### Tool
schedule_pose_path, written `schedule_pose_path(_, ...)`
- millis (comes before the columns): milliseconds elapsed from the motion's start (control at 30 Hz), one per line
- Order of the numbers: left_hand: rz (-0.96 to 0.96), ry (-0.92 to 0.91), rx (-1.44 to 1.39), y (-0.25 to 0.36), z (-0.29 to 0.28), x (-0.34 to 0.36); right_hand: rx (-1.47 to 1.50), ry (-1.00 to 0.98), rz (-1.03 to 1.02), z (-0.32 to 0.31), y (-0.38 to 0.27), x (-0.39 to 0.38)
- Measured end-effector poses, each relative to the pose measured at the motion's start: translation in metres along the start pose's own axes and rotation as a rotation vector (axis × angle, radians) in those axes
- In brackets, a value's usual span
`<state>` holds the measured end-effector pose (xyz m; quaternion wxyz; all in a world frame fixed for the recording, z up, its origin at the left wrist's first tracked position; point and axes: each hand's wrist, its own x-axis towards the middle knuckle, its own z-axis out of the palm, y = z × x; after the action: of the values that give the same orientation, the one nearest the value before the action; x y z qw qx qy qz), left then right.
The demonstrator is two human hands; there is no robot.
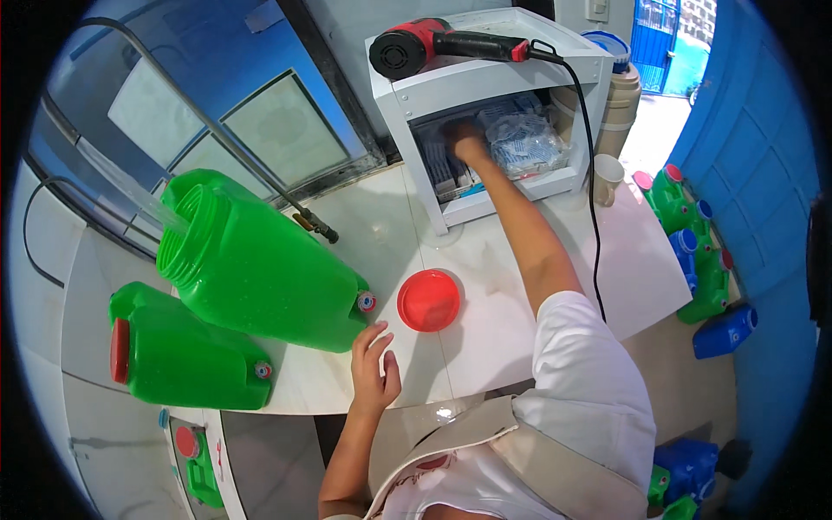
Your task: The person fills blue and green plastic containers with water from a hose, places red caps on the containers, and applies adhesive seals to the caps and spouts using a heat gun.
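Observation:
My left hand [373, 373] hovers at the counter's near edge, fingers apart and holding nothing, close to the capped spout of a large green water jug [269, 269]. Water runs from a pipe into that jug's open, threaded mouth. To the right of the jug a round red lid [429, 301] lies on the white counter. My right hand [466, 141] reaches into the shelf of a small white cabinet [507, 78]; its fingers are lost in shadow. Beside it sits a clear plastic bag of blue-and-white packets [527, 143].
A second green jug [191, 347] with a red cap stands at the left. On the cabinet rests a red-and-black heat gun [433, 45], its black cord hanging past a beige mug [607, 179]. Several green and blue jugs [712, 286] stand on the floor along the blue wall.

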<state>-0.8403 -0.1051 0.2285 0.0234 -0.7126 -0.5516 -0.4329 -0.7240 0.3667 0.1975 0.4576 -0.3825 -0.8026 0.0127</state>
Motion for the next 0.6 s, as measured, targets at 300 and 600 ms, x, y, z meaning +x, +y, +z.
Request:
schedule_pose_path(300,-0.685,0.085,-0.813,-0.005,0.046,0.059,1.173,0.177,0.434,-0.108,-0.116,-0.085)
schedule_pose_path(600,-1.05,0.044,-1.385,0.015,-0.019,0.049,0.823,-0.388,-0.107,-0.222,-0.266,-0.203)
